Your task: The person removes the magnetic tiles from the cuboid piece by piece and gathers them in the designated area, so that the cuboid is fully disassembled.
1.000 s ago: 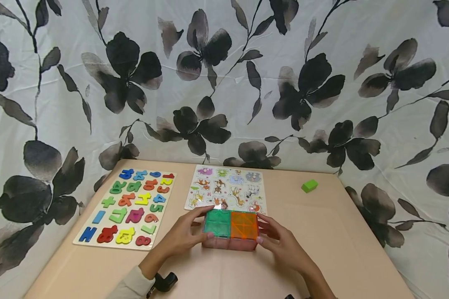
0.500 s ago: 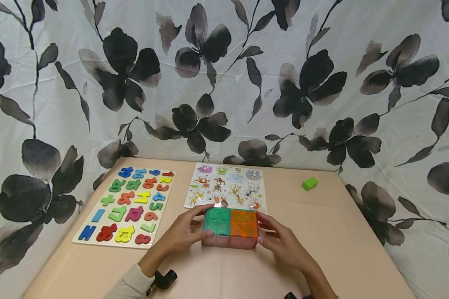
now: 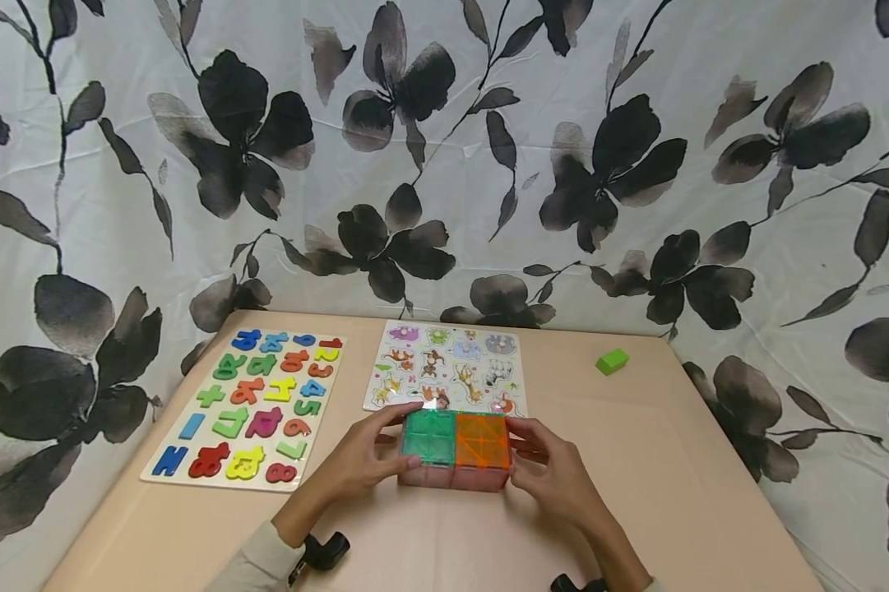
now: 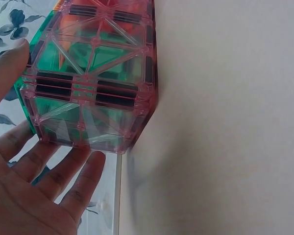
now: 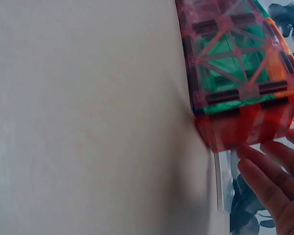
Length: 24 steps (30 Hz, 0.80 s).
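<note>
A box of translucent magnetic tiles (image 3: pixel 451 477) stands on the table in front of me, with a green tile (image 3: pixel 428 438) and an orange tile (image 3: pixel 481 441) on top and pinkish-red sides. My left hand (image 3: pixel 358 456) holds its left end, thumb at the front corner and index finger at the back one. In the left wrist view, the other fingertips (image 4: pixel 95 159) lie against the end of the box. At the right end, my right hand (image 3: pixel 555 469) holds it too, its fingers (image 5: pixel 259 181) at the red end tile (image 5: pixel 252 125) in the right wrist view.
To the left lies a board of coloured letters and numbers (image 3: pixel 309 427). Behind the box lies an animal picture board (image 3: pixel 447 370), its near edge partly covered. A green block (image 3: pixel 612 362) sits at the back right. A floral cloth (image 3: pixel 503 164) hangs behind the table.
My right hand and wrist have shifted slightly to the left at the box's right end. The left hand and the box stay nearly in place; the head view has moved a little.
</note>
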Motion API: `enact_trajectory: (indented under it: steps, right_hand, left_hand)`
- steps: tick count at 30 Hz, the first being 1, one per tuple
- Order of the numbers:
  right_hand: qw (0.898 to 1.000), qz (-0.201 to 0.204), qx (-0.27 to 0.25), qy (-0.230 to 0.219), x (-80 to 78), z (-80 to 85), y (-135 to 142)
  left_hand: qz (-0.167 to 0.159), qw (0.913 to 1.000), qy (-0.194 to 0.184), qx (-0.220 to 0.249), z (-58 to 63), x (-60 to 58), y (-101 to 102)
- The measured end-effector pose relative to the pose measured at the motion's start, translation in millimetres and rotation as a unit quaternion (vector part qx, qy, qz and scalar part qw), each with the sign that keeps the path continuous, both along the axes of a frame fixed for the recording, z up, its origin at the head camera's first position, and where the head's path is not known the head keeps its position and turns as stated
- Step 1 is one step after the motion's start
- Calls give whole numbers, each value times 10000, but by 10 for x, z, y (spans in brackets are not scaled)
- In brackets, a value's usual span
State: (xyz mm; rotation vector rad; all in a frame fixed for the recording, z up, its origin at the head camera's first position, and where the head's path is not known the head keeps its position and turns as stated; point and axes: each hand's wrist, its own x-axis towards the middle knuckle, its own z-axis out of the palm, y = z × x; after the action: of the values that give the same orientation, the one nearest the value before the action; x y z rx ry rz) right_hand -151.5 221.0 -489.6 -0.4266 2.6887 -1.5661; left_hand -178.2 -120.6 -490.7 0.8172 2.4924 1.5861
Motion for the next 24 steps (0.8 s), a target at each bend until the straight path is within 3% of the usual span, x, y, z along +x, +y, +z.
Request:
enact_trajectory:
  steps: [10,14,19,24]
  right_hand:
    - [9993,-345,-123,-93,54,17,18]
    - [9975,-543,269,351,102,36,55]
    - [9881,-814,997,847,120,68,87]
    - [9802,-1108,1297,1001,116,101,188]
  left_hand:
    - [4,10000,-46,16,-28,-30,-2]
    - [15,10000,-84,-8,-28,-30,3]
    - [38,10000,-40,-8,-24,-23,-5]
    - [44,10000,-29,2,-18,-18,-12]
